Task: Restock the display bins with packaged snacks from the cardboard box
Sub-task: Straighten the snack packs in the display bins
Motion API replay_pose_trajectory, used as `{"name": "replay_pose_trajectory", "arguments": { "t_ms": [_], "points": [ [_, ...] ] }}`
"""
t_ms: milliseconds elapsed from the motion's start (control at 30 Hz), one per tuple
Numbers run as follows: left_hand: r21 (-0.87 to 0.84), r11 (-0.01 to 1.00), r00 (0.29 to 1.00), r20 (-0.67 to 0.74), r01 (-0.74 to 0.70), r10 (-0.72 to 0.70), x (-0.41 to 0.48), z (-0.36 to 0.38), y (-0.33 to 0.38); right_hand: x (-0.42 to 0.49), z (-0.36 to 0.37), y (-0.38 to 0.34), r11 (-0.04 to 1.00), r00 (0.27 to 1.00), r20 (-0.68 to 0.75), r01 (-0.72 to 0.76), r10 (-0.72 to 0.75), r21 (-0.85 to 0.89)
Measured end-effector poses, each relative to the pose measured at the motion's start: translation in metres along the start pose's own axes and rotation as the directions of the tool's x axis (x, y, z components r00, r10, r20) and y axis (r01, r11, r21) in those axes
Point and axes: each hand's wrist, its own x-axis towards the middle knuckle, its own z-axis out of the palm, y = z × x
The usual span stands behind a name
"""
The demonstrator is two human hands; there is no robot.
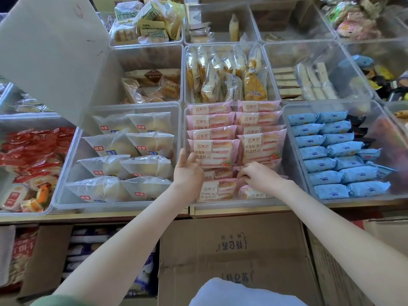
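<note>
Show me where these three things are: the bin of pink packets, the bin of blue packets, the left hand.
bin of pink packets (pixel 240 205): head view, clear front wall.
bin of blue packets (pixel 326 107): head view, back wall near rim.
left hand (pixel 187 171): head view, back of the hand.

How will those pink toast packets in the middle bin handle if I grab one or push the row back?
Likely light and squashy: a pink packet shows soft sliced bread in puffy film, so grip gently. Probably slippery, since the film looks glossy. Pushed, the leaning rows would likely slide and tip together inside the clear bin.
</note>
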Motion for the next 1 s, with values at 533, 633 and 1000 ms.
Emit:
{"name": "replay_pose_trajectory", "arguments": {
  "t_ms": [533, 633, 1000],
  "points": [
    [-0.073, 0.995, 0.998, 0.001, -0.068, 0.069, 0.0, 0.003, 0.008, -0.039, -0.02, 0.024, 0.995, 0.997, 0.079, 0.005, -0.013, 0.095],
    [-0.038, 0.999, 0.999, 0.016, -0.038, 0.038, -0.001, 0.007, 0.007, -0.04, -0.017, 0.023, 0.996, 0.99, 0.139, 0.021, -0.032, 0.083],
    [0.307, 0.944, 0.991, 0.088, -0.12, 0.098, -0.004, -0.005, 0.018, -0.042, -0.012, 0.034, 0.991, 0.99, 0.125, 0.044, -0.061, 0.13]
  ]
}}
